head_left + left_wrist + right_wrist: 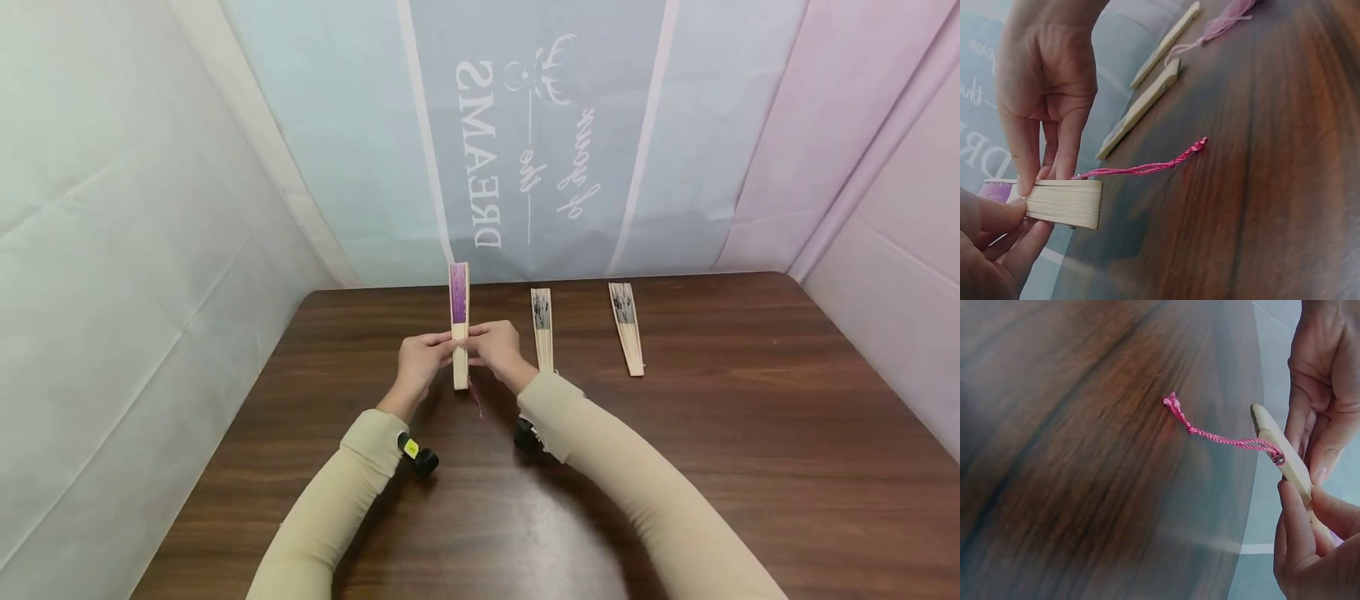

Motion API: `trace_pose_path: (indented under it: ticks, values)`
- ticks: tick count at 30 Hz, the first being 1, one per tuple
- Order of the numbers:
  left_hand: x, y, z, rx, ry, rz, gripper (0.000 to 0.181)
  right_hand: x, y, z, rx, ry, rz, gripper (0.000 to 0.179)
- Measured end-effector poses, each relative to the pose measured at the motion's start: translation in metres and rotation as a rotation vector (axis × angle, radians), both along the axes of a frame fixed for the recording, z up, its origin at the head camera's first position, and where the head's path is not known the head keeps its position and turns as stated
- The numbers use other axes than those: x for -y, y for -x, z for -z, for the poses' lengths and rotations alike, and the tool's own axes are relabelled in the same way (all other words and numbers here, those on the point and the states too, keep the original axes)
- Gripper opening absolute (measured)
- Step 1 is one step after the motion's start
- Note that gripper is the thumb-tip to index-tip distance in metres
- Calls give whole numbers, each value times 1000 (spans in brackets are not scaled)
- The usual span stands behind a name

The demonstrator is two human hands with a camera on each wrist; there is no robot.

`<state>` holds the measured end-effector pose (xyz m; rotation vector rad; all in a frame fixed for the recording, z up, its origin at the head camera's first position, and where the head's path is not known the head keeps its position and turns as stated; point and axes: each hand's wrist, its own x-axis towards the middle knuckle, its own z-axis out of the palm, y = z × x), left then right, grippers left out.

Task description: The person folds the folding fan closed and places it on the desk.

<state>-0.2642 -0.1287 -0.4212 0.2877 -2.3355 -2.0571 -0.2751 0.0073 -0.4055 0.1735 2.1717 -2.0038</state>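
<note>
A folded hand fan (460,312) with pale ribs and a purple leaf stands up between the hands, closed, over the left half of the table. My left hand (420,364) pinches its ribs from the left. From the other side, my right hand (497,347) pinches it at about the same height, with the thumbs close together. In the left wrist view the stacked rib ends (1069,203) point toward the table. A pink twisted cord (1229,439) hangs from the rivet end of the fan in the right wrist view.
Two more folded fans lie on the dark wooden table (750,400): a grey-patterned one (542,312) by the right wrist and another (626,329) farther right. A pale pink tassel (1227,20) lies near them. A printed cloth backdrop (360,150) rises behind the table.
</note>
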Motion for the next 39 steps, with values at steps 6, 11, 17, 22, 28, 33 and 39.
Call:
trace_pose_path:
  ticks: [6,11,17,22,28,33,39]
  values:
    - [0,7,4,20,72,-10,20,4,7,8,39,-25,32,28]
    - [-2,16,8,8,103,-11,19,6,19,13,50,-82,79,26]
    - [-8,24,15,15,188,-13,18,6,28,18,86,-155,95,25]
    - [-12,27,22,23,243,-20,16,3,34,25,139,-174,90,26]
    - [-15,26,24,25,292,-9,16,1,38,26,131,-267,65,21]
    - [-16,27,23,19,353,-10,14,2,39,25,100,-357,20,19]
    - [-15,32,22,22,422,-9,13,2,39,24,21,-472,-43,19]
